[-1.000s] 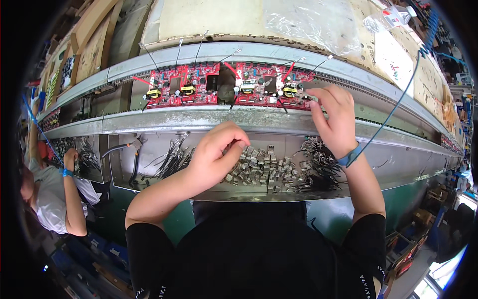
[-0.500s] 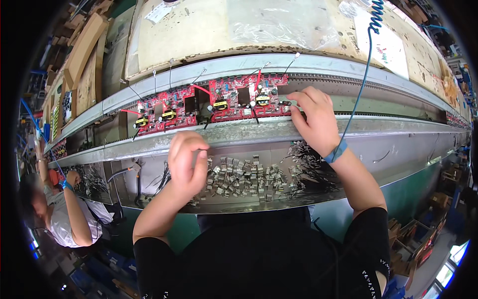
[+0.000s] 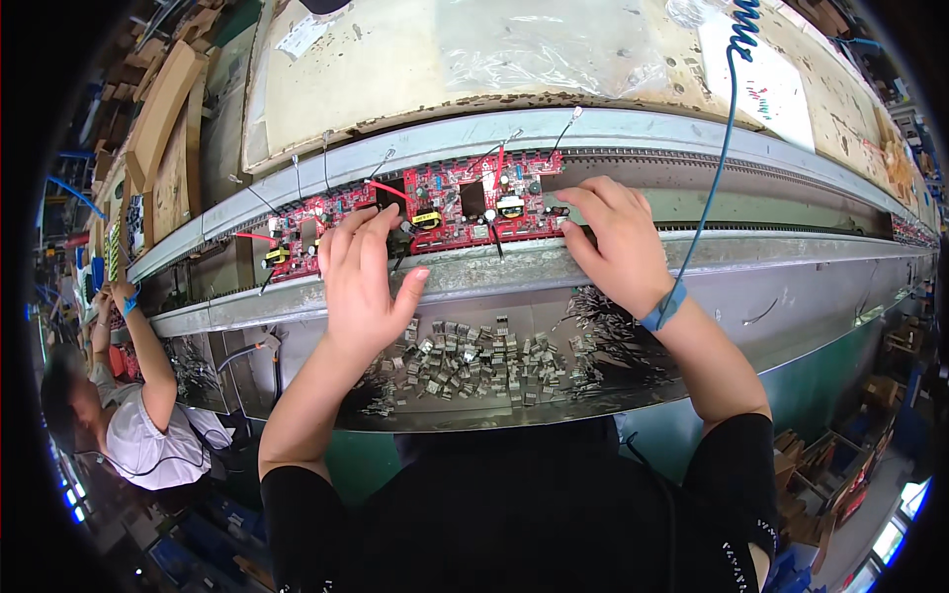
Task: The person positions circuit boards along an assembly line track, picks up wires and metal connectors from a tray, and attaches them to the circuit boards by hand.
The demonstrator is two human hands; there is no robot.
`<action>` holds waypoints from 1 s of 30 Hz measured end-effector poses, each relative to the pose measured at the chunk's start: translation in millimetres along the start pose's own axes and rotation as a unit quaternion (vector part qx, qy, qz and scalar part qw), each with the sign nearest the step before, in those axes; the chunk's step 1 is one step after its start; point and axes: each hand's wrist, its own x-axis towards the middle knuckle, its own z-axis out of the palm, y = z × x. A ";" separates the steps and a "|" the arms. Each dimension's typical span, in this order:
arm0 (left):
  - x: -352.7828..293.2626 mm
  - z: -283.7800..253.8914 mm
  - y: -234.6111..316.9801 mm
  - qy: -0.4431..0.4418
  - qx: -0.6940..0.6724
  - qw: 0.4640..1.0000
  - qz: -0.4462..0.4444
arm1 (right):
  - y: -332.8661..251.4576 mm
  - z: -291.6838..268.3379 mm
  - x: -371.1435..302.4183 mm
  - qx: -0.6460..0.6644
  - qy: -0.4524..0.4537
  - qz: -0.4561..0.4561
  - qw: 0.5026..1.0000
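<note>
Red circuit boards [image 3: 460, 212] with yellow-banded transformers, capacitors and upright wires lie in a row between two metal rails. My left hand [image 3: 361, 267] reaches over the near rail onto the boards' left part. Its fingers are stretched out over a board and hide some of it; the thumb stands apart above the rail. At the right end of the row is my right hand [image 3: 621, 237], fingertips and thumb spread at the board's edge next to a small dark component. It wears a blue wrist strap [image 3: 670, 304]. Whether its fingertips press the board is hard to tell.
Below the near rail [image 3: 474, 275], a metal trough holds a pile of small silvery parts [image 3: 474, 361] and a heap of dark-leaded components [image 3: 613, 331]. A coiled blue cord [image 3: 720, 178] hangs across the right side. Another person [image 3: 148, 395] works at the far left.
My left hand has moved forward from before the near rail onto the boards, and its curled fingers have straightened. My right hand stays at the board's right end. The other person's arm has risen.
</note>
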 end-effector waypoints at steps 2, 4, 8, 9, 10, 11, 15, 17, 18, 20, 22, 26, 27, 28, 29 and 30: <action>-4.0 4.7 -1.8 -0.001 0.009 1.000 -0.001 | -3.4 -4.8 1.9 0.031 0.003 -0.018 0.999; -5.4 7.0 -0.7 0.005 0.015 1.000 -0.006 | -7.0 -6.9 2.9 0.012 0.001 -0.065 0.998; -3.8 7.7 1.0 -0.001 0.014 1.000 -0.009 | -14.8 -9.2 4.9 -0.031 -0.052 -0.150 0.987; -4.4 7.6 0.8 -0.007 0.011 1.000 -0.011 | -15.6 -9.6 5.0 -0.030 -0.053 -0.151 0.987; -4.8 8.5 0.5 -0.012 0.008 1.000 -0.012 | -15.6 -9.8 4.8 -0.044 -0.073 -0.154 0.984; -4.9 9.0 0.4 -0.012 0.007 1.000 -0.013 | -15.8 -9.9 4.6 -0.057 -0.092 -0.157 0.982; -6.0 9.6 -0.6 -0.025 0.005 1.000 -0.015 | -17.7 -8.7 4.8 -0.069 -0.107 -0.158 0.979; -6.5 10.4 -1.3 -0.028 0.001 0.999 -0.018 | -18.9 -8.8 5.4 -0.078 -0.111 -0.157 0.978; -6.5 11.0 -1.7 -0.028 0.002 0.999 -0.015 | -18.8 -8.4 5.1 -0.079 -0.113 -0.157 0.978; -7.1 10.1 -1.9 -0.027 0.006 0.999 -0.016 | -19.1 -7.6 5.5 -0.080 -0.119 -0.164 0.976; -7.3 9.8 -1.9 -0.030 0.009 0.999 -0.014 | -19.7 -8.3 5.8 -0.078 -0.121 -0.165 0.976; -7.9 10.0 -1.5 -0.034 0.009 0.999 -0.019 | -18.9 -14.1 7.8 -0.031 -0.094 -0.160 0.982; -8.0 10.2 -1.5 -0.033 0.007 0.999 -0.020 | -16.0 -12.7 6.8 -0.031 -0.095 -0.161 0.982; -7.5 10.6 -1.2 -0.032 0.005 0.999 -0.021 | -11.8 -9.9 5.2 -0.003 -0.067 -0.123 0.990; -7.1 10.7 -0.9 -0.031 0.004 0.999 -0.021 | -9.4 -7.6 4.2 0.025 -0.038 -0.085 0.995; -6.6 10.8 -0.6 -0.034 0.004 0.999 -0.020 | -8.8 -6.4 3.3 0.025 -0.007 -0.054 0.998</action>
